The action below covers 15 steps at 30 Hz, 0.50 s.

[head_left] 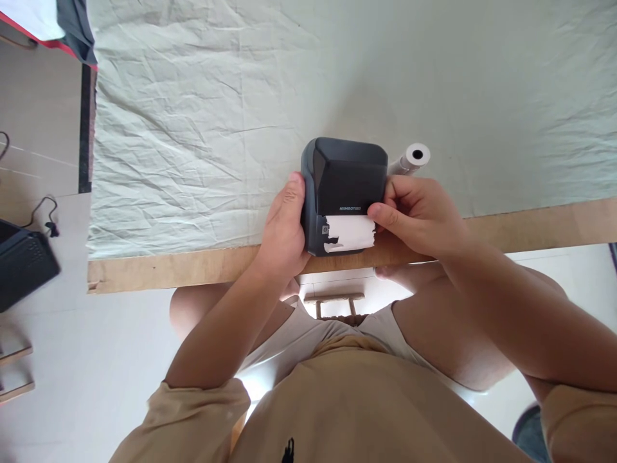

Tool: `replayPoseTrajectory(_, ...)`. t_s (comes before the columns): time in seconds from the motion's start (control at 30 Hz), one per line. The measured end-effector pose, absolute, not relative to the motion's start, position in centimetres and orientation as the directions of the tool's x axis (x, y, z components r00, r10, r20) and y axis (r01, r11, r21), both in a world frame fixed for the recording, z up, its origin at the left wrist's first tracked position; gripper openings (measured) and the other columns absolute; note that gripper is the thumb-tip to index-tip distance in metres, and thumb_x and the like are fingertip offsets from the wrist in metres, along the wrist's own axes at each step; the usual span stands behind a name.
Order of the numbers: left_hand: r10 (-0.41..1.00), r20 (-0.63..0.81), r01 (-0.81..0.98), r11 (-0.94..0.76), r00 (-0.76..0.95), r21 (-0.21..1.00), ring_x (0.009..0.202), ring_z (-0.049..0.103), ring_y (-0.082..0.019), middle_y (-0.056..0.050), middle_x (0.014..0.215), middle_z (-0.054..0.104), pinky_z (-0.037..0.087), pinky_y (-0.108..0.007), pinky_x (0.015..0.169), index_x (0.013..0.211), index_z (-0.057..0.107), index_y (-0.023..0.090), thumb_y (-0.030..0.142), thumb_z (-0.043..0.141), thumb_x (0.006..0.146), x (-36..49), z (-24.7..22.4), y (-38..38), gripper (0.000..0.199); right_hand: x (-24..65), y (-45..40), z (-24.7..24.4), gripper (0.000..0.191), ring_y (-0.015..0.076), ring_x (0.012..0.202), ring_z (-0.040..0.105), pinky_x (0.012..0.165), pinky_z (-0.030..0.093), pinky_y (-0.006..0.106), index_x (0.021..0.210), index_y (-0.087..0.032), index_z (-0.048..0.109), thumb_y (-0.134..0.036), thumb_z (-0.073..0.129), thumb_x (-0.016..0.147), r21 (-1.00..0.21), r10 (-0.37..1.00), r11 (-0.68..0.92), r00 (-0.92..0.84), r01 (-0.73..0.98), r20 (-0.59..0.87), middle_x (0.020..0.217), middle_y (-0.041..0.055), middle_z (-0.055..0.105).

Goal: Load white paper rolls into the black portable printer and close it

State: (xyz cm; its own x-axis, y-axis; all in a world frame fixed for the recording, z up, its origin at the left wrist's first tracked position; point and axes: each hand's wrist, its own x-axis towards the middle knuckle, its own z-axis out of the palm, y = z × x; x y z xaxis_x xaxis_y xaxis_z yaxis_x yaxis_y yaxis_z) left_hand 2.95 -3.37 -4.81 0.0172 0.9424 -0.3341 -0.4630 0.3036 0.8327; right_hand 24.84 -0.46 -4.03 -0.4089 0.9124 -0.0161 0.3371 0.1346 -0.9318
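A dark label printer (351, 183) with small light lettering is held at the table's front edge. White paper (354, 233) with a ragged edge lies across its lower face. My left hand (288, 222) grips the printer's left side, thumb along the edge. At the right side, my right hand (417, 212) has its fingers curled and its thumb on the printer's corner, just above the paper's right end. Just behind that hand, a white paper roll (409, 159) with a dark core lies on the cloth, partly hidden by the printer and fingers.
A pale, wrinkled cloth (193, 128) covers the table, with a bare wooden edge (173, 267) in front. At the far left, a black box (26, 263) and a cable (45, 206) are beyond the table. My legs are beneath the edge.
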Motion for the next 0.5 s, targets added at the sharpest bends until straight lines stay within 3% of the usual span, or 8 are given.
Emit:
replayPoseTrajectory(0.13,0.951,-0.308,-0.459,0.277,0.007,0.844,0.115,0.087,-0.034,-0.003,0.086,0.080,0.077,-0.045,0.086,0.093,0.071,0.026,0.079,0.078,0.098,3.0,-4.4,-3.4,0.054,24.7,-0.5,-3.5,0.063,0.0091,0.059,0.036,0.050,0.031,0.026,0.076,-0.026,0.035,-0.049,0.093,0.088,-0.931,0.901,0.187,-0.432,0.314,0.035,0.065,-0.0072,0.043)
replayPoseTrajectory(0.23,0.949,-0.314,-0.456,0.266,-0.031,0.849,0.109,0.087,-0.031,0.000,0.078,0.075,0.076,-0.042,0.085,0.088,0.070,0.026,0.076,0.079,0.098,3.0,-4.4,-3.3,0.052,24.3,-1.0,-3.3,0.066,0.0091,0.053,0.041,0.046,0.034,0.026,0.081,-0.028,0.034,-0.051,0.094,0.087,-0.932,0.908,0.240,-0.403,0.273,0.116,0.064,-0.0079,0.051)
replayPoseTrajectory(0.37,0.939,-0.342,-0.467,0.321,0.043,0.824,0.115,0.086,-0.031,-0.002,0.086,0.079,0.074,-0.041,0.087,0.096,0.073,0.026,0.086,0.071,0.099,2.9,-4.7,-3.2,0.060,23.3,-1.7,-2.7,0.059,0.0115,0.047,0.057,0.040,0.038,0.025,0.083,-0.029,0.036,-0.049,0.090,0.096,-0.883,0.906,0.415,-0.186,0.221,0.380,0.060,-0.0095,0.050)
replayPoseTrajectory(0.5,0.948,-0.289,-0.485,0.316,0.131,0.815,0.122,0.085,-0.032,-0.004,0.099,0.084,0.074,-0.041,0.092,0.102,0.076,0.024,0.077,0.070,0.104,2.9,-4.4,-3.4,0.054,22.4,-1.4,-1.8,0.052,0.0152,0.062,0.074,0.045,0.046,0.025,0.083,-0.029,0.039,-0.046,0.083,0.104,-0.766,0.789,0.586,0.030,0.267,0.614,0.065,-0.0059,0.057)
